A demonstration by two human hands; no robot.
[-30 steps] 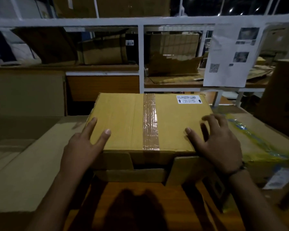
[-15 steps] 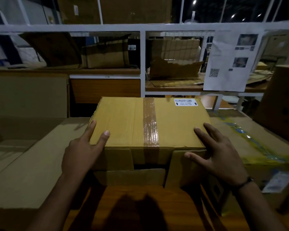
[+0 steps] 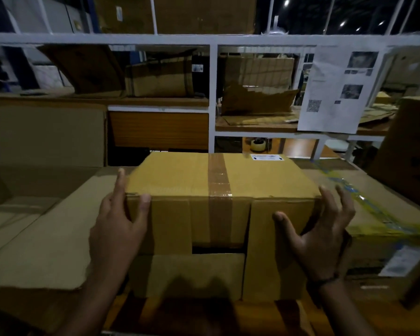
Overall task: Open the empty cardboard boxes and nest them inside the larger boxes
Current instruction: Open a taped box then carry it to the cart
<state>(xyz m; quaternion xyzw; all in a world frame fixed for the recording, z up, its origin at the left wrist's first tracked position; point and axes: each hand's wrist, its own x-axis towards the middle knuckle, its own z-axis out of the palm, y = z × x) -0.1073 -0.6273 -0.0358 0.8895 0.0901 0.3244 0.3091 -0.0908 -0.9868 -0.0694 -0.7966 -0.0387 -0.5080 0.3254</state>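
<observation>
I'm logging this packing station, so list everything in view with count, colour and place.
table: one, orange-brown wood, underneath
rack: one, white, behind
taped box: one, yellow-brown, table centre
label: one, white, far right corner of that box's top
large open box: one, brown, left of it
blue-and-yellow-taped box: one, brown, right of it
tall box: one, brown, far right
printed sheet: one, white, hanging on the rack
tape roll: one, pale, low in the rack
flattened cardboard: several, brown, in the rack
left hand: one, box's near left corner, thumb on front
right hand: one, near right corner, fingers spread
</observation>
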